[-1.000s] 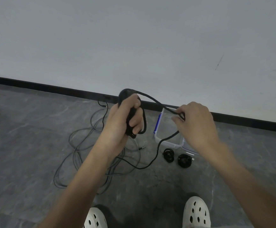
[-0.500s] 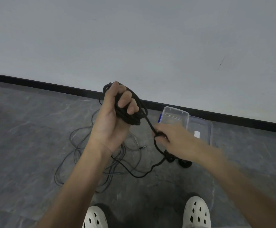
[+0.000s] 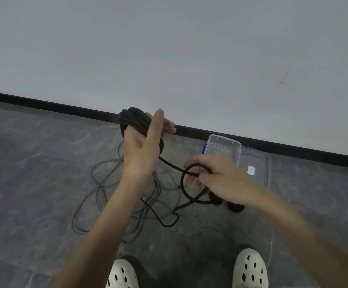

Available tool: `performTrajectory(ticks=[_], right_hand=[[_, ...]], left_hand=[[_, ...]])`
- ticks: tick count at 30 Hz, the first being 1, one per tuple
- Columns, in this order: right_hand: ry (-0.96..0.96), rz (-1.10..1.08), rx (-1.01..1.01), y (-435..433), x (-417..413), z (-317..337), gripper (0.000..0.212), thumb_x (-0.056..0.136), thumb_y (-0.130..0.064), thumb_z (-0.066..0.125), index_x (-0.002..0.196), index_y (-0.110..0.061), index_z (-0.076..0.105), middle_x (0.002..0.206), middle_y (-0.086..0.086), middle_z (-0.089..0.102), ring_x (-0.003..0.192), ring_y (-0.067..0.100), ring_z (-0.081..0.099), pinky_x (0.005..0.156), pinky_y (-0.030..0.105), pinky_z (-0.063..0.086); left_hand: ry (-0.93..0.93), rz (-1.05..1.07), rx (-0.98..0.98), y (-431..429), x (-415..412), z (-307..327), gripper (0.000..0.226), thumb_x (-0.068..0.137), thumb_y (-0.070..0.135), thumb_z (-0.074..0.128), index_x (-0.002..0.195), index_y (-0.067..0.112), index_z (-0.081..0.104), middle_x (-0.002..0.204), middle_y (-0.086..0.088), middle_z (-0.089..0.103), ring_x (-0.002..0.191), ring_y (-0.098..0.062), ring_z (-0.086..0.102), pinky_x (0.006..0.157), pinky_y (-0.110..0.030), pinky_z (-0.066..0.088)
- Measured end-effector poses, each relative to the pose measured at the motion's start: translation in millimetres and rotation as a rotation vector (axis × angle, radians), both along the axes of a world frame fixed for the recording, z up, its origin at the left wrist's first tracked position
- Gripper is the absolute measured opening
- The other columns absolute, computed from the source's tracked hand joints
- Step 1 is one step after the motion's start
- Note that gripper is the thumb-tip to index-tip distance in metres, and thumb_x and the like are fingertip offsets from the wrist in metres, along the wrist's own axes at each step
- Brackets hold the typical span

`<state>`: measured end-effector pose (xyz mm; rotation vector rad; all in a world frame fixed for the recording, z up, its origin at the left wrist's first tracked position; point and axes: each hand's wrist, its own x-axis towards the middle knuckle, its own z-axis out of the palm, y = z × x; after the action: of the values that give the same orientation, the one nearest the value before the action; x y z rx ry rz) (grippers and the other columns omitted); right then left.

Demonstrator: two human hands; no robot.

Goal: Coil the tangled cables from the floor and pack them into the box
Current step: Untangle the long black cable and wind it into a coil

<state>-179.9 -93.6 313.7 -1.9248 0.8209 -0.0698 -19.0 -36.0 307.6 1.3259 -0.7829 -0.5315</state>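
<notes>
A thick black cable coil is wound round my left hand, which is raised in front of the skirting board with thumb and fingers stretched out. From the coil the black cable runs down to my right hand, which pinches it into a small loop; its tail trails onto the floor. The clear plastic box stands open by the wall, just beyond my right hand. A tangle of thin grey cables lies on the floor below my left arm.
The box's clear lid lies right of the box. Two small black coiled cables sit on the floor, partly hidden by my right wrist. My white shoes stand at the bottom edge. A black skirting board lines the wall.
My left hand turned and its fingers straightened while the coil stayed wound round it. My right hand drew the cable down and right, forming a fresh loop.
</notes>
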Motion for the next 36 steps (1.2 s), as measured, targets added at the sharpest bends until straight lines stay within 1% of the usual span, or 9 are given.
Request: performTrajectory(ticks=[3,8,14,20,23,26,28,32,36], right_hand=[[-0.183,-0.118,0.17,-4.2,-3.2,5.5,0.044,0.086,0.014,0.039,0.107,-0.015,0.064,0.088,0.006,0.074,0.077,0.012,0.071,0.067,0.018,0.054],[-0.296,-0.148,0.255,-4.9,-6.0,7.3,0.046,0.079,0.017,0.038,0.101,-0.008,0.07,0.086,0.012,0.075,0.08,0.021,0.073,0.068,0.017,0.053],[-0.309,-0.224,0.31,-7.7,-5.6,7.7,0.044,0.072,0.016,0.04,0.091,-0.007,0.073,0.079,0.017,0.074,0.077,0.028,0.073,0.066,0.021,0.055],[-0.293,-0.416,0.294,-15.7,-10.1,10.0,0.037,0.072,0.009,0.047,0.087,-0.009,0.075,0.08,0.01,0.075,0.083,0.026,0.072,0.075,0.031,0.058],[-0.316,-0.492,0.346,-21.9,-17.1,14.0,0.035,0.073,0.01,0.048,0.093,-0.004,0.072,0.08,0.012,0.075,0.082,0.022,0.074,0.068,0.021,0.055],[-0.234,-0.549,0.219,-24.1,-18.0,9.7,0.032,0.077,0.008,0.05,0.093,-0.01,0.072,0.077,0.004,0.076,0.081,0.013,0.073,0.075,0.022,0.056],[-0.169,-0.529,0.118,-24.1,-16.1,7.9,0.033,0.079,0.006,0.051,0.095,-0.015,0.071,0.078,-0.002,0.076,0.085,0.01,0.072,0.081,0.024,0.054],[-0.177,-0.405,0.022,-18.9,-12.1,12.8,0.043,0.082,0.01,0.048,0.11,-0.018,0.066,0.087,-0.013,0.075,0.091,0.002,0.068,0.084,0.024,0.055],[-0.102,-0.155,-0.231,-0.4,-10.9,12.3,0.054,0.08,0.007,0.049,0.122,-0.025,0.059,0.103,-0.02,0.066,0.094,-0.008,0.059,0.08,0.002,0.042]], left_hand=[[-0.154,-0.085,0.105,-0.3,-2.2,-5.1,0.028,0.096,0.032,0.059,0.082,0.01,0.067,0.079,0.001,0.074,0.081,-0.011,0.071,0.078,-0.024,0.054],[-0.545,-0.242,0.327,-1.3,-5.5,-13.9,0.033,0.091,0.046,0.06,0.076,0.017,0.067,0.068,0.007,0.067,0.067,-0.002,0.065,0.062,-0.021,0.051],[-0.678,-0.391,0.461,0.7,-4.4,-16.6,0.058,0.093,0.052,0.054,0.052,0.012,0.049,0.042,0.004,0.05,0.036,-0.007,0.046,0.039,-0.02,0.033],[-0.554,-0.596,0.471,4.3,-10.7,-12.8,0.052,0.083,0.066,0.052,0.071,0.016,0.058,0.057,-0.001,0.059,0.051,-0.011,0.055,0.051,-0.029,0.046],[-0.586,-0.457,0.599,2.0,-11.9,-12.9,0.08,0.061,0.078,0.058,0.091,0.004,0.059,0.081,-0.016,0.064,0.073,-0.029,0.061,0.064,-0.046,0.053],[-0.574,-0.25,0.633,-2.6,-9.9,-17.4,0.067,0.061,0.066,0.075,0.096,0.011,0.057,0.084,-0.003,0.064,0.077,-0.017,0.061,0.056,-0.022,0.049],[-0.554,-0.161,0.604,-4.9,-8.8,-20.9,0.061,0.061,0.063,0.078,0.084,0.012,0.053,0.076,-0.001,0.06,0.068,-0.013,0.056,0.047,-0.015,0.041],[-0.668,-0.047,0.613,-5.7,-12.4,-26.2,0.054,0.069,0.058,0.077,0.07,0.016,0.043,0.064,0.003,0.05,0.054,-0.007,0.046,0.039,-0.022,0.038],[-0.742,0.031,0.609,-3.9,-10.1,-28.2,0.056,0.075,0.055,0.074,0.063,0.019,0.034,0.051,0.006,0.042,0.041,-0.005,0.04,0.036,-0.015,0.027]])
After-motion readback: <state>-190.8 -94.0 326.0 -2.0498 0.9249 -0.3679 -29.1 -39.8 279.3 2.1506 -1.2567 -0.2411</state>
